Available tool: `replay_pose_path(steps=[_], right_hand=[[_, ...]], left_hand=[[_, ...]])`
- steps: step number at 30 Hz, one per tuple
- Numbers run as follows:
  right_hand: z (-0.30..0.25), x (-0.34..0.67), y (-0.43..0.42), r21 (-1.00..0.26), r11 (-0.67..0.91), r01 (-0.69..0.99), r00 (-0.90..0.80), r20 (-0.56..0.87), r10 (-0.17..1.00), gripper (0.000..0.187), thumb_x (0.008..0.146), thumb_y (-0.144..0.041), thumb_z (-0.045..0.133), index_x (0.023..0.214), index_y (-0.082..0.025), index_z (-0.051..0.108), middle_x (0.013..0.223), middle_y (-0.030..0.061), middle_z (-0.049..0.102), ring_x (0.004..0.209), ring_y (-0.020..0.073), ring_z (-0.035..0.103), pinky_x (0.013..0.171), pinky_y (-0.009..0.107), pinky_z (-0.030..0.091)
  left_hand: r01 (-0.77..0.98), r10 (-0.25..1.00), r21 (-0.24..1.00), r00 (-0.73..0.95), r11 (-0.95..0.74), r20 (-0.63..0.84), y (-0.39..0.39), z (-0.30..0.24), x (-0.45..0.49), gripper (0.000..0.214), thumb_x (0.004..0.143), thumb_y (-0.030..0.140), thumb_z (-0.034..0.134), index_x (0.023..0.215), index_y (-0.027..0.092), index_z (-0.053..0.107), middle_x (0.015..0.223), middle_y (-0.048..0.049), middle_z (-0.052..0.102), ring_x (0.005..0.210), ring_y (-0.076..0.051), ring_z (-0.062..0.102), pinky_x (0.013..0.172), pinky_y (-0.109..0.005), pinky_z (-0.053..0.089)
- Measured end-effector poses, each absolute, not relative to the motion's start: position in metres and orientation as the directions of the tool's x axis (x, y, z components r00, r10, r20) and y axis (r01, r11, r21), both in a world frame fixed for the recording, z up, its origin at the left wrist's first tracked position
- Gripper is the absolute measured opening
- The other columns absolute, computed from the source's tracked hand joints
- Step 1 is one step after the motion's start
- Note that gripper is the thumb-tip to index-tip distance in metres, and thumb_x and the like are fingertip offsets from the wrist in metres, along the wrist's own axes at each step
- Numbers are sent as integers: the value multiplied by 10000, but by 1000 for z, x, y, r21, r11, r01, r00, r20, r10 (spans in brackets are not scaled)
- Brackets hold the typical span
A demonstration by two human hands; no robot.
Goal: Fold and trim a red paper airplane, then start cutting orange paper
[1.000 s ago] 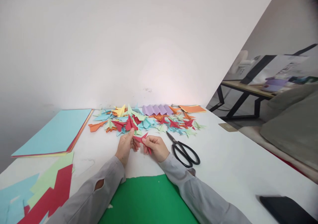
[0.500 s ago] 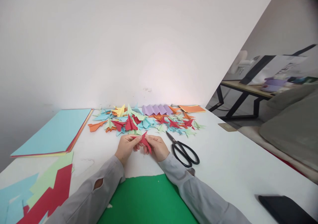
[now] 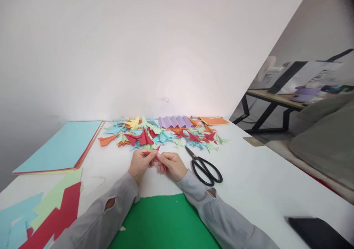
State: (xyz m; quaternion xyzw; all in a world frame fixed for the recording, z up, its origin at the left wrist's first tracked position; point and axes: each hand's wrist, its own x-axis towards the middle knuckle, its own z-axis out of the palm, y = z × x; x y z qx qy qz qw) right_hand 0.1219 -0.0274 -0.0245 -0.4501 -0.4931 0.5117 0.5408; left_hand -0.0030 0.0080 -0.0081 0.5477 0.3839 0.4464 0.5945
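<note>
Between my two hands is a small piece of folded red paper (image 3: pixel 158 148), mostly covered by fingers. My left hand (image 3: pixel 141 163) pinches one side of it between thumb and fingers. From the other side my right hand (image 3: pixel 172 164) grips it, thumb pressed on top. One red tip sticks up between the thumbs. Just behind my hands lies a pile of small folded paper shapes, among them a red paper plane (image 3: pixel 145 137). Black-handled scissors (image 3: pixel 204 168) lie to the right of my right hand, blades pointing away.
A stack of coloured paper sheets (image 3: pixel 59 146) lies at left. Nearer are red paper offcuts (image 3: pixel 66 208) and green and blue ones. Pleated purple paper (image 3: pixel 174 122) and orange sheets (image 3: pixel 214 121) lie by the wall. A green sheet (image 3: pixel 163 223) is below my forearms; a black object (image 3: pixel 318 230) lies front right.
My right thumb and fingers have moved slightly left and closed over the red paper. Less of the paper shows now, and its right flap is turned in. Nothing else has shifted noticeably.
</note>
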Motion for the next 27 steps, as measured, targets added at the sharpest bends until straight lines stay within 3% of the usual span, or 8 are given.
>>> replay_pose_path(steps=[4,10,18,22,27], right_hand=[[-25,122,-26,-987,23,-161,23,20,1000,570,671,-681,514,437,-161,532,297,-16,474,276,77,406,335,207,300],[-27,121,-27,-991,45,-127,-10,47,999,477,618,-604,635,460,-168,525,325,-25,510,286,67,408,333,194,292],[-30,120,-25,-983,-6,-181,-25,-1,1000,507,624,-643,598,488,-158,543,338,-6,530,281,74,427,325,194,307],[-27,121,-26,-982,10,-187,2,10,1000,554,651,-683,535,494,-153,551,345,2,533,288,79,440,337,200,332],[-29,121,-26,-990,24,-138,-27,28,999,486,608,-625,627,493,-163,528,338,-19,525,283,70,421,325,189,303]], left_hand=[[-120,974,993,228,11,17,8,-10,-3,297,585,418,715,580,134,628,461,-4,585,365,-63,416,386,-205,317],[-92,986,996,166,-19,34,6,-7,-1,289,566,397,726,525,141,600,442,7,563,358,-65,411,384,-212,322],[-83,957,996,286,-24,47,8,-10,-3,285,600,385,705,510,133,607,404,10,522,368,-72,418,403,-215,334],[-79,970,997,240,-21,39,9,-11,-4,281,622,382,694,524,127,629,398,6,521,372,-65,400,415,-214,325],[-97,981,995,193,-17,35,9,-11,-4,261,586,366,720,526,132,621,399,8,534,356,-62,383,400,-216,301]])
